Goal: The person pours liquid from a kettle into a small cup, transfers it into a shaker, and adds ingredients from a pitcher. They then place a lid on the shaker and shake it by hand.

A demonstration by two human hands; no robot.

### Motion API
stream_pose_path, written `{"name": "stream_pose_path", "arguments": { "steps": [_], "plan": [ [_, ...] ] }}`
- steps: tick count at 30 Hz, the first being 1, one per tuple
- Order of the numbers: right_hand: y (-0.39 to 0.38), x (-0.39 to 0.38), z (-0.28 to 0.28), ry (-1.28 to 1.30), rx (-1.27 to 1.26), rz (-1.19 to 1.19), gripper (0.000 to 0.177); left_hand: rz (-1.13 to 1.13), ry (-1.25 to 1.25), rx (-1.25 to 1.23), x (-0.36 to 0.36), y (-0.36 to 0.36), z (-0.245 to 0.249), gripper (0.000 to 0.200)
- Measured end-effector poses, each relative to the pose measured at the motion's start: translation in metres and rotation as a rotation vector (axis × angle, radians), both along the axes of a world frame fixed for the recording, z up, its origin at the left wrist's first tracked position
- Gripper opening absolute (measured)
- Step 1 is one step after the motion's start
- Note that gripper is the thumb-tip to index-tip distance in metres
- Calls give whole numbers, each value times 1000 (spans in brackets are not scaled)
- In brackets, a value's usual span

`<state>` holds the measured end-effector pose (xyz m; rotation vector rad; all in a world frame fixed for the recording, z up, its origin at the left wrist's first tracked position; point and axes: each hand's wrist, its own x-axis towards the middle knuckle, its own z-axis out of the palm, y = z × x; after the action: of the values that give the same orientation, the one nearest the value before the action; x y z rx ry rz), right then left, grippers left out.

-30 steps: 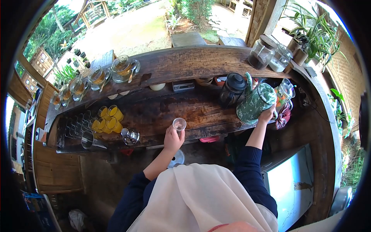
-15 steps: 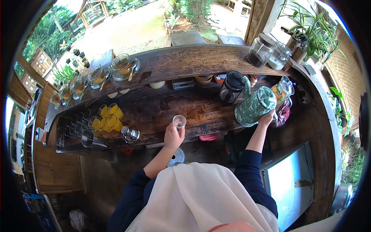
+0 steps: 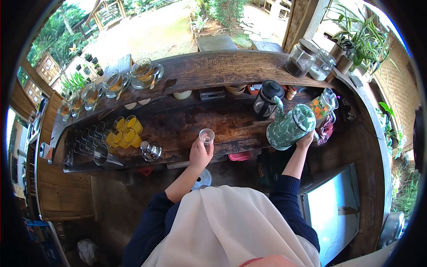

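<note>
- Green-and-white enamel pitcher (image 3: 290, 128) – over the right part of the lower counter (image 3: 182, 119), spout toward eleven o'clock; whether its base touches the wood, cannot tell.
- Right hand (image 3: 305, 140) – at the pitcher's five o'clock, closed at the handle side; exact finger placement hidden.
- Handling, judged: pitcher stiff, heavier if full (fill not visible), enamel smooth and perhaps slick when wet; best hold is the handle, spare palm beneath the body if heavy.
- Clear cup (image 3: 206, 135) – nine o'clock of the pitcher, well apart, mouth up; contents too small to tell.
- Left hand (image 3: 201, 153) – at the cup's six o'clock, curled around its side.
- Handling, judged: cup light, thin, slippery; take it low on the wall, squeeze gently.
- French press (image 3: 266, 101) – eleven o'clock of the pitcher, just beside; glass jug (image 3: 324, 107) at two, checked cloth (image 3: 326, 131) at three.
- Yellow-filled glasses (image 3: 126, 133) – nine o'clock of the cup, clustered.
- Upper shelf (image 3: 209, 71) – twelve o'clock of the cup, beyond the counter.
</note>
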<state>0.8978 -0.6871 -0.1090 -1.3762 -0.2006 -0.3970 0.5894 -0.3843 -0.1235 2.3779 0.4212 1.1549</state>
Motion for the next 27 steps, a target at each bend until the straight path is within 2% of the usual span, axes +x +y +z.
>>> {"name": "stream_pose_path", "arguments": {
  "steps": [2, 3, 4, 6, 8, 10, 12, 14, 16, 18, 19, 23, 27],
  "plan": [
    [-2, 2, -4, -19, -34, 26, 42, 0, 2, -14, 0, -1, 0, 37],
    [3, -12, 14, 69, 167, 151, 41, 1, 7, -35, 0, -1, 0, 37],
    [5, -16, 18, 69, 168, 158, 41, 2, 13, -56, -1, -1, 0, 37],
    [7, -20, 22, -72, -150, 44, 42, 1, 3, -47, -1, 1, 0, 37],
    [6, -17, 21, -101, -129, 105, 42, -1, -5, -41, -1, 2, 0, 36],
    [2, -8, 13, -46, 10, 191, 42, -29, -15, -63, -1, 2, 0, 36],
    [3, -9, 15, -76, -30, 227, 44, -19, -28, -54, 0, 2, -2, 35],
    [5, -12, 20, -57, 147, 395, 47, -14, -43, -43, 0, 1, 0, 34],
    [11, -20, 28, -20, 187, 392, 52, -24, -36, -66, -1, 0, 6, 33],
    [14, -23, 35, 266, 508, 447, 56, -24, -38, -56, -1, 1, 4, 32],
    [18, -24, 37, 295, 452, 389, 67, -25, -41, -46, 0, 1, 4, 31],
    [17, -29, 31, 261, 436, 391, 76, -21, -46, -61, 0, 1, 5, 31],
    [20, -35, 30, 285, 462, 437, 77, -25, -41, -58, 0, 1, 4, 30]
  ]
}}
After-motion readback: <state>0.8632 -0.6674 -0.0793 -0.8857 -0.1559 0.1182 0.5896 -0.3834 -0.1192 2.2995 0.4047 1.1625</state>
